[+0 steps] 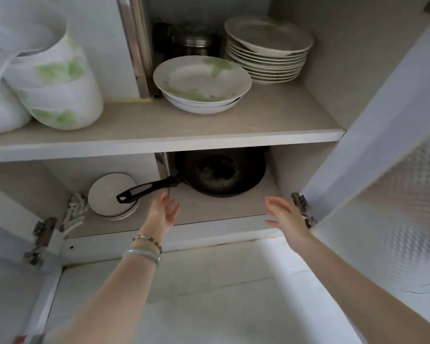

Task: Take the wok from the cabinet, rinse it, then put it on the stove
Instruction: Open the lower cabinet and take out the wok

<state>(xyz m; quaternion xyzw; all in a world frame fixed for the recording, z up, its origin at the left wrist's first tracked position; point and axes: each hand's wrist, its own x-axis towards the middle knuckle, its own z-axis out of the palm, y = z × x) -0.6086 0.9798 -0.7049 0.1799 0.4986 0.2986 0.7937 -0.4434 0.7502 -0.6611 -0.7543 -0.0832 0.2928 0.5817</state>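
A black wok point(220, 173) sits on the lower shelf of an open wall cabinet, toward the right. Its long black handle point(147, 189) points left, its end lying over a small stack of plates. My left hand point(163, 212) reaches up with straight fingers just below the handle, a short gap apart from it. My right hand point(286, 214) is raised with spread fingers at the shelf's front edge, right of the wok, and holds nothing. Both hands are empty.
The upper shelf point(164, 139) carries a tall plate stack point(268, 50), shallow bowls point(201, 85), a steel canister point(196, 43) and a white-green jar point(52, 78). A small plate stack point(109, 194) lies under the handle. The open right door point(382, 170) stands close to my right hand.
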